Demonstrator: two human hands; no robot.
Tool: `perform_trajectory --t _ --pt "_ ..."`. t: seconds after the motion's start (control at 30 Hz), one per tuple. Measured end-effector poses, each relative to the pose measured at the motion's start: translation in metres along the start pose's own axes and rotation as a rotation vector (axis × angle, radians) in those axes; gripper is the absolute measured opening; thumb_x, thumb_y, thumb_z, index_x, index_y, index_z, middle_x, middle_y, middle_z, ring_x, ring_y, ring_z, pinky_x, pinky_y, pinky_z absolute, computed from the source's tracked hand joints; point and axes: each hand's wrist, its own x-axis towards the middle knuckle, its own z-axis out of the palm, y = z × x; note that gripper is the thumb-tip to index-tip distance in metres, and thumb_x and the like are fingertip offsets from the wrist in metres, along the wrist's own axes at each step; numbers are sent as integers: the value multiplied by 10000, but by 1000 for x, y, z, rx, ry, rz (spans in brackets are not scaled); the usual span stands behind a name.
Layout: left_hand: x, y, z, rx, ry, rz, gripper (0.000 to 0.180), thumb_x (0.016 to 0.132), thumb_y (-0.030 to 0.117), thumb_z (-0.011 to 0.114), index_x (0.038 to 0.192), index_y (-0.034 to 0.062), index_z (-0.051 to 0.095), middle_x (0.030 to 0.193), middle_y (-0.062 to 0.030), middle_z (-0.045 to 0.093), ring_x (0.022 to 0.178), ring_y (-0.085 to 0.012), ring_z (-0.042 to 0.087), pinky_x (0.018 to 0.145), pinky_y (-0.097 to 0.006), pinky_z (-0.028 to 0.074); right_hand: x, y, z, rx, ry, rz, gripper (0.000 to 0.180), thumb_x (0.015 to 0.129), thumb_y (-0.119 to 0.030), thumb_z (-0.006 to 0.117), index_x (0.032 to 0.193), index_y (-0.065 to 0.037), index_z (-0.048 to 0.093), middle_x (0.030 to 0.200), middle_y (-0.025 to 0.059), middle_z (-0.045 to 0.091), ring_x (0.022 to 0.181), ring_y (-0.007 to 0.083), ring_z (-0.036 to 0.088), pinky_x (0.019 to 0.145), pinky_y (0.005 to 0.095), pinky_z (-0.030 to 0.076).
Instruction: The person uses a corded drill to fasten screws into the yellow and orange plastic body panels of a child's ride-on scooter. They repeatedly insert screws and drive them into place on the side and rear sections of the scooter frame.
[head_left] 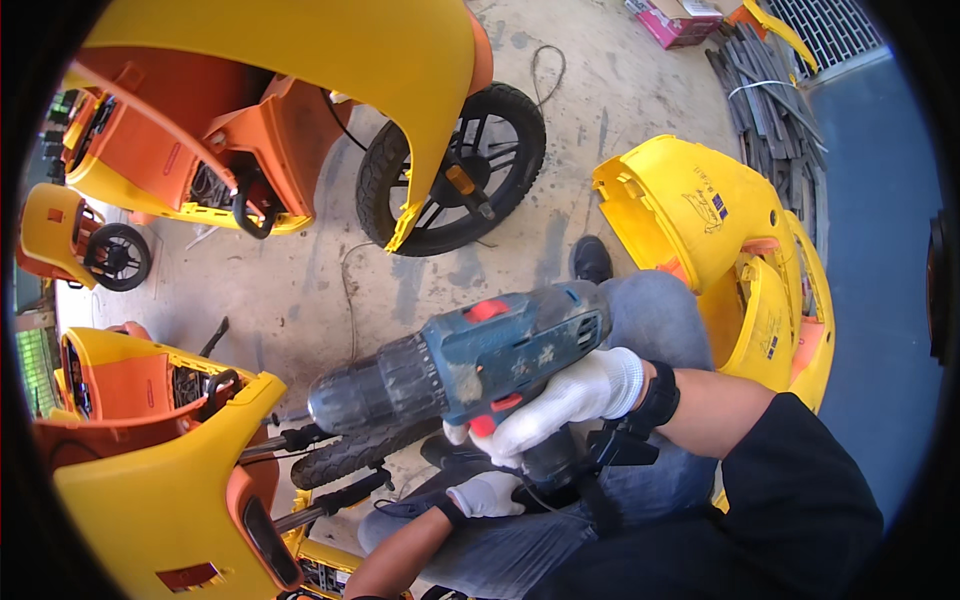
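My right hand [570,405], in a white glove, is wrapped round the grip of a blue and black cordless drill [510,345] with red switches. The drill lies across the middle of the view, its chuck [350,395] pointing left toward a yellow and orange scooter body [180,440]. Lower down, my left hand [488,494], also gloved in white, is closed beside my jeans and a dark thing; what its fingers hold, if anything, is hidden. Fork tubes [305,515] and a black tyre [350,455] of that scooter sit just left of my hands.
Another yellow and orange scooter body with a black front wheel [475,180] stands ahead. Loose yellow panels [690,210] are stacked at my right. Behind them lie a bundle of grey strips [765,95] and a pink carton [677,22]. A smaller scooter [75,240] stands far left.
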Motion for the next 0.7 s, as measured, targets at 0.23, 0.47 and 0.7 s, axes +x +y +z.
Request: perform_trajectory --t 0.23,0.47,0.7 --pt "14 51 -43 25 135 58 495 850 436 642 1167 56 650 1128 -217 656 1088 -371 606 949 -443 463 9 -2 -19 -137 -46 -126 330 822 -92 730 1138 -41 645 945 46 671 805 117 620 698 276 534" --pt "21 83 -71 31 53 -131 461 855 443 632 1127 71 660 1097 -210 669 1063 -375 622 917 -447 480 -53 -61 -18 152 22 218 213 867 -78 702 1075 -55 663 954 12 689 890 118 633 841 279 514" --pt "50 117 -104 15 30 -227 431 861 450 621 1088 87 670 1067 -202 682 1039 -379 639 884 -452 497 -106 -123 -57 624 22 535 335 929 -198 554 1195 5 545 1201 108 576 1165 206 531 1108 392 366"
